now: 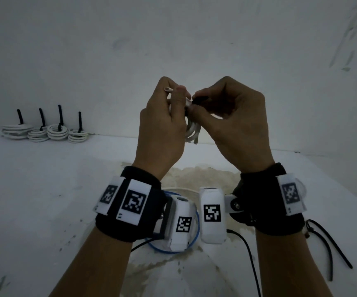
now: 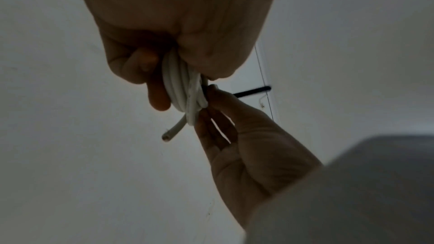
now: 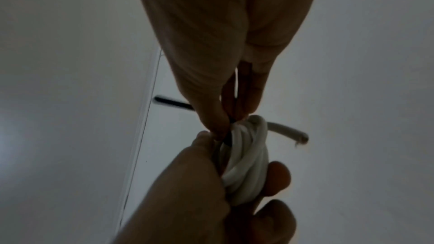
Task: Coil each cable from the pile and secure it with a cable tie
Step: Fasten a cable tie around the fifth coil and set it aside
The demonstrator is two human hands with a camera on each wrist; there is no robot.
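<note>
My left hand (image 1: 174, 93) is raised above the table and grips a small coil of white cable (image 1: 191, 130), fingers and thumb curled round the loops (image 2: 178, 84). One cut end of the cable (image 2: 170, 134) pokes out past the fingers. My right hand (image 1: 194, 102) meets the coil from the right and pinches a black cable tie (image 3: 229, 137) against the loops. The tie's tail (image 2: 253, 91) sticks out sideways behind the right hand's fingers. How far the tie goes round the coil is hidden by both hands.
Several tied white coils (image 1: 44, 132) with upright black tie tails stand at the back left by the wall. Below my wrists lie a blue cable loop (image 1: 196, 224), a white cable (image 1: 181, 189) and a thin black cable (image 1: 251, 256). Loose black cable ties (image 1: 327, 243) lie at the right.
</note>
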